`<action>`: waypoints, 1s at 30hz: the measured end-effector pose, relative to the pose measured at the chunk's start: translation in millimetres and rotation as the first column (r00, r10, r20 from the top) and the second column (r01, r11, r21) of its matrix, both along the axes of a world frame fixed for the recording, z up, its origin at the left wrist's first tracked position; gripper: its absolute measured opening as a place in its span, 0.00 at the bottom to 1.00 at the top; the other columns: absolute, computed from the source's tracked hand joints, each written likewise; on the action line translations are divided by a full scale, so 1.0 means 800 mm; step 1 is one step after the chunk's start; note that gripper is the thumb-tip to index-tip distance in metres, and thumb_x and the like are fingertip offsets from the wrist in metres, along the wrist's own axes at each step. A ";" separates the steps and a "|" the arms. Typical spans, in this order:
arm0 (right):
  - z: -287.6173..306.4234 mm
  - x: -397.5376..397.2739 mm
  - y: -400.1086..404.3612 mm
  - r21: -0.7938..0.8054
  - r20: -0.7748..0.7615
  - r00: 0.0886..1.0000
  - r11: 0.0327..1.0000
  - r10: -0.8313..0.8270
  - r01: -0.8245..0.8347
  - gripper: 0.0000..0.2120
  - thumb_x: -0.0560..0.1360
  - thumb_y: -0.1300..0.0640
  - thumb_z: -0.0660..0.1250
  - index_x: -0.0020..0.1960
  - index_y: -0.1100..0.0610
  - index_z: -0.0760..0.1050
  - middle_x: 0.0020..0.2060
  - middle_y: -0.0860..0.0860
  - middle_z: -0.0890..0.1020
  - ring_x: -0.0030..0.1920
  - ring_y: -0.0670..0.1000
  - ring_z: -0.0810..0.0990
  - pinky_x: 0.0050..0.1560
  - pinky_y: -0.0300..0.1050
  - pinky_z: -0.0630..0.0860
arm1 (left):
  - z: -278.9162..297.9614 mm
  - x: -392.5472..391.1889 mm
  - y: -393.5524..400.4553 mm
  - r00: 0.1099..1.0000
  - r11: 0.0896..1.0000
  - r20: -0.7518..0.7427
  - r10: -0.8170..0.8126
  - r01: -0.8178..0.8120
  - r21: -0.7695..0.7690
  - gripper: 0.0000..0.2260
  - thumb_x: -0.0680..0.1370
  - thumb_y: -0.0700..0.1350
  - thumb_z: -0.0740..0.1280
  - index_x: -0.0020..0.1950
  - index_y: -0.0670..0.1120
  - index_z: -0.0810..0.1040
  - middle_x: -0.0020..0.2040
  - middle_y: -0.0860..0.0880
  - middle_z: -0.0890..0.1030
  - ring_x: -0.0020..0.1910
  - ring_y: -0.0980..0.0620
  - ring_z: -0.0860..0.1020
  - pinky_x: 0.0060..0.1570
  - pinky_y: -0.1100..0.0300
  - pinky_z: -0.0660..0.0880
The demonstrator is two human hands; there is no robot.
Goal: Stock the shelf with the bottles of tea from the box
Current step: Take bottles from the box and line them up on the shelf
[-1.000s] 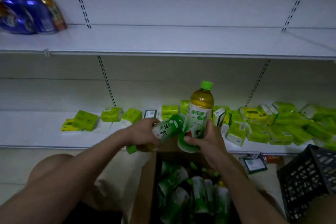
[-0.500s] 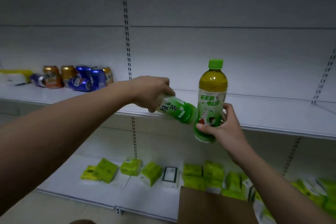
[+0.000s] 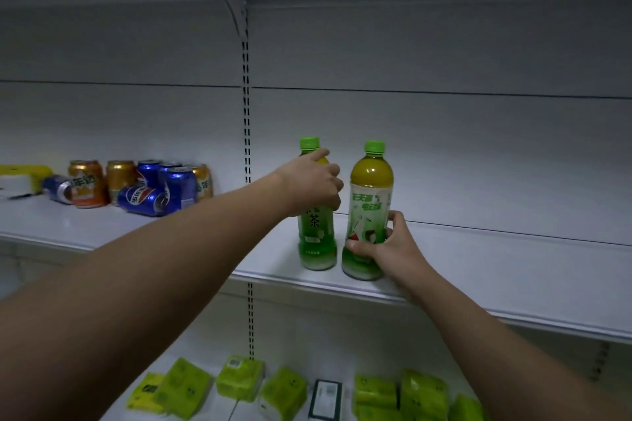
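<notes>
Two green-capped tea bottles stand upright side by side near the front edge of the white middle shelf (image 3: 478,270). My left hand (image 3: 313,186) grips the upper body of the left tea bottle (image 3: 316,239), covering its shoulder. My right hand (image 3: 386,246) holds the lower part of the right tea bottle (image 3: 369,202), whose amber tea shows above a green and white label. The box is out of view.
Several orange and blue drink cans (image 3: 136,184), some lying on their sides, sit at the shelf's left. Green packets (image 3: 239,383) lie on the lower shelf (image 3: 212,338). A slotted upright (image 3: 247,113) runs behind, and another shelf hangs overhead.
Both hands carried the bottles up from the box. The left bottle, held tilted half a second ago, now stands upright; both bottles rest on the shelf.
</notes>
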State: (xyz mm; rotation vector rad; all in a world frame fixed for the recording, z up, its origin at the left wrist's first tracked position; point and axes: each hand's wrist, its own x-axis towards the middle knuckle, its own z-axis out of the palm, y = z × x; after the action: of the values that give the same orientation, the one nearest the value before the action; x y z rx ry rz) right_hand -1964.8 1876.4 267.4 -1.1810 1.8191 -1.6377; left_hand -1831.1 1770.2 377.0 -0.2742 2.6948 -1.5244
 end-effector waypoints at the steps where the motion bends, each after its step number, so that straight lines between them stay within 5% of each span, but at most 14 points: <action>1: -0.004 -0.003 -0.005 -0.006 0.012 1.000 1.000 -0.003 0.003 0.34 0.65 0.58 0.79 0.63 0.48 0.63 0.59 0.53 0.79 0.56 0.52 0.80 0.59 0.51 0.77 | -0.003 -0.002 -0.005 1.000 1.000 0.001 -0.014 0.014 -0.004 0.25 0.74 0.42 0.71 0.69 0.56 0.71 0.67 0.51 0.75 0.71 0.45 0.66 0.74 0.39 0.53; 7: -0.012 -0.012 -0.019 0.003 -0.002 1.000 1.000 -0.008 0.008 0.36 0.65 0.56 0.79 0.64 0.46 0.62 0.60 0.52 0.78 0.58 0.53 0.79 0.63 0.56 0.76 | -0.019 -0.003 -0.012 0.996 0.995 -0.036 -0.081 0.079 -0.055 0.32 0.72 0.42 0.72 0.74 0.54 0.65 0.77 0.48 0.63 0.78 0.43 0.52 0.74 0.38 0.40; 10: -0.012 -0.011 -0.018 0.000 -0.002 1.000 1.000 -0.005 0.005 0.36 0.66 0.57 0.78 0.65 0.47 0.61 0.60 0.51 0.78 0.58 0.53 0.79 0.64 0.54 0.75 | -0.043 0.024 -0.020 0.946 0.980 -0.256 -0.198 0.196 -0.033 0.36 0.71 0.37 0.70 0.75 0.52 0.61 0.78 0.46 0.59 0.78 0.42 0.52 0.74 0.41 0.42; 12: -0.012 -0.009 -0.016 0.005 -0.011 1.000 1.000 -0.004 0.004 0.36 0.67 0.58 0.78 0.66 0.48 0.60 0.59 0.50 0.77 0.58 0.52 0.78 0.64 0.52 0.75 | -0.073 0.043 -0.026 0.755 0.947 -0.610 -0.239 0.321 0.027 0.36 0.67 0.34 0.70 0.72 0.51 0.65 0.74 0.44 0.66 0.74 0.41 0.62 0.74 0.41 0.57; 14: -0.010 -0.008 -0.015 0.017 -0.021 1.000 1.000 -0.009 0.010 0.37 0.67 0.57 0.78 0.67 0.48 0.60 0.59 0.49 0.77 0.58 0.52 0.78 0.64 0.52 0.74 | -0.102 0.053 -0.026 0.442 0.837 -0.894 0.075 0.460 0.298 0.33 0.70 0.38 0.70 0.73 0.52 0.63 0.72 0.46 0.66 0.71 0.46 0.65 0.69 0.45 0.68; 16: -0.009 -0.007 -0.016 0.020 -0.034 0.999 1.000 -0.013 0.014 0.37 0.67 0.57 0.78 0.67 0.48 0.59 0.59 0.49 0.76 0.58 0.52 0.78 0.64 0.52 0.74 | -0.121 0.051 -0.023 0.343 0.452 -0.749 0.567 0.631 0.631 0.36 0.74 0.50 0.70 0.76 0.55 0.53 0.74 0.49 0.61 0.71 0.49 0.65 0.68 0.46 0.69; 18: -0.008 -0.005 -0.018 0.020 -0.046 0.999 1.000 -0.016 0.017 0.37 0.67 0.57 0.78 0.66 0.47 0.59 0.58 0.49 0.76 0.58 0.52 0.78 0.64 0.52 0.74 | -0.137 0.040 -0.024 0.454 0.099 -0.524 0.721 0.680 0.726 0.44 0.71 0.57 0.73 0.77 0.58 0.47 0.75 0.48 0.61 0.70 0.46 0.67 0.67 0.45 0.70; 19: -0.007 -0.003 -0.020 0.018 -0.055 0.998 1.000 -0.016 0.017 0.36 0.67 0.57 0.78 0.65 0.46 0.59 0.57 0.49 0.76 0.58 0.52 0.78 0.64 0.52 0.74 | -0.143 0.035 -0.024 0.504 0.014 -0.473 0.723 0.674 0.739 0.45 0.69 0.56 0.74 0.77 0.59 0.48 0.74 0.48 0.64 0.68 0.46 0.70 0.66 0.46 0.71; 26: -0.010 0.006 -0.061 0.000 -0.084 0.996 1.000 0.000 0.000 0.33 0.68 0.58 0.77 0.65 0.49 0.62 0.51 0.43 0.78 0.51 0.41 0.77 0.58 0.44 0.75 | -0.160 0.027 -0.050 0.520 0.015 -0.498 0.694 0.681 0.732 0.30 0.71 0.48 0.75 0.70 0.52 0.66 0.62 0.52 0.79 0.52 0.56 0.78 0.57 0.59 0.77; 30: -0.010 0.019 -0.103 0.008 -0.107 0.994 1.000 0.002 -0.001 0.32 0.67 0.57 0.77 0.65 0.50 0.64 0.54 0.45 0.78 0.55 0.47 0.78 0.60 0.46 0.75 | -0.153 0.040 -0.095 0.511 0.046 -0.458 0.727 0.630 0.775 0.29 0.71 0.48 0.75 0.69 0.51 0.67 0.63 0.52 0.79 0.53 0.56 0.77 0.57 0.60 0.75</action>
State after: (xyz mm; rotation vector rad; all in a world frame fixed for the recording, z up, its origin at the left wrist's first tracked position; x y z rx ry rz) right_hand -1949.7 1793.7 259.2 -1.2890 1.8867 -1.5923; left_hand -1799.5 1694.1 254.7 -1.2837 3.2516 1.5506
